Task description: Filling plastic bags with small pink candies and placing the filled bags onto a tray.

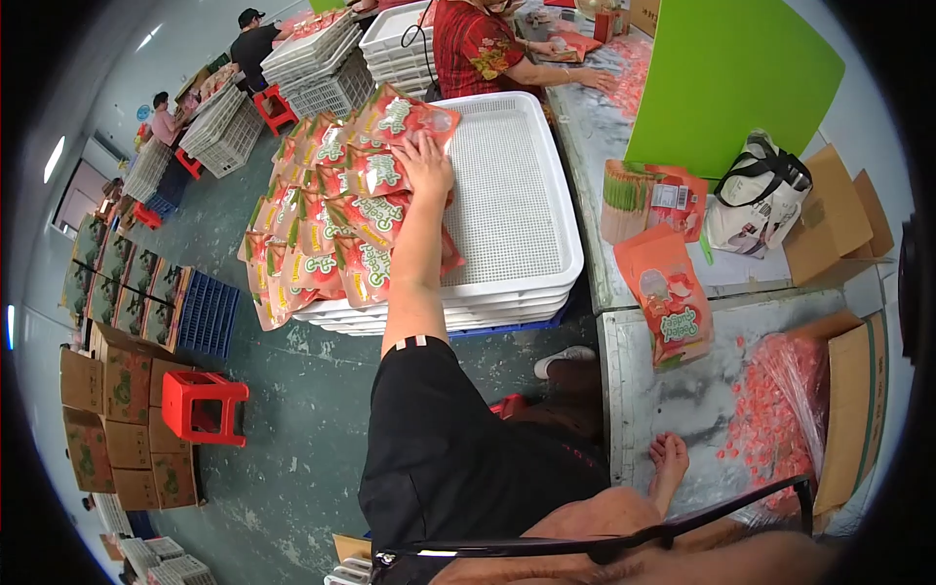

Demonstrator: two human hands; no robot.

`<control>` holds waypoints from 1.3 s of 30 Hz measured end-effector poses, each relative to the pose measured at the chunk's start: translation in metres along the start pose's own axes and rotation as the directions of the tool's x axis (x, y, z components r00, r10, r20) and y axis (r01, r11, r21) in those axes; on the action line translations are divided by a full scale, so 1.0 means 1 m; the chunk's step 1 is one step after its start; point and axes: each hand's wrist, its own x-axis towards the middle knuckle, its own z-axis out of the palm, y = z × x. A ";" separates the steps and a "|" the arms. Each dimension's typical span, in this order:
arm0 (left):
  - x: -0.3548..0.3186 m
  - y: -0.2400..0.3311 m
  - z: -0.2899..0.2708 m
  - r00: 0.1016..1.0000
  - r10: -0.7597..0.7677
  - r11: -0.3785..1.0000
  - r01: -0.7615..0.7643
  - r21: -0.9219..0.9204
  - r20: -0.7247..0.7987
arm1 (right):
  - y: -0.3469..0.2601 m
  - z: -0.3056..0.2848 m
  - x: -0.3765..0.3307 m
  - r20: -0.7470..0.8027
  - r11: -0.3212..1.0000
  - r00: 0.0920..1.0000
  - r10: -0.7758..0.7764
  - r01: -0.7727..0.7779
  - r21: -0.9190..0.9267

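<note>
My left arm, in a black sleeve, reaches out over a pile of red and tan snack pouches (331, 210). My left hand (424, 164) lies flat on the pouches at the pile's top right, fingers stretched out. The pile covers the left part of a white perforated tray (507, 195) and overhangs its left edge. My right hand (669, 460) rests at the table's near edge, its fingers loosely bent with nothing visible in them. Near it are small red wrapped pieces (765, 414), partly in a clear plastic bag (795, 380). Farther up the table lies a filled red pouch (665, 297).
More pouches (629, 200) lie beside a white tote bag (759, 195) and an open cardboard box (829, 214). A green divider (731, 88) stands behind. A co-worker (478, 49) works at the far table. Cartons (127, 439) and a red stool (203, 405) stand left.
</note>
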 end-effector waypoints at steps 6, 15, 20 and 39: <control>-0.011 -0.014 -0.009 0.998 -0.001 0.996 0.006 0.089 -0.056 | -0.003 0.008 0.001 -0.016 1.000 1.000 -0.001 0.000 -0.030; -0.039 -0.002 -0.074 0.629 0.520 0.665 -0.723 -0.189 -0.578 | 0.004 -0.004 0.004 -0.017 0.999 1.000 0.021 -0.021 0.026; -0.039 -0.009 -0.088 0.476 0.657 0.432 -0.873 -0.226 -0.584 | 0.010 -0.013 0.000 -0.080 0.999 0.996 0.031 -0.030 0.013; -0.301 0.343 -0.201 0.453 0.790 0.156 -0.801 -0.578 -0.413 | -0.005 0.009 -0.017 -0.040 0.996 0.997 -0.061 0.063 0.055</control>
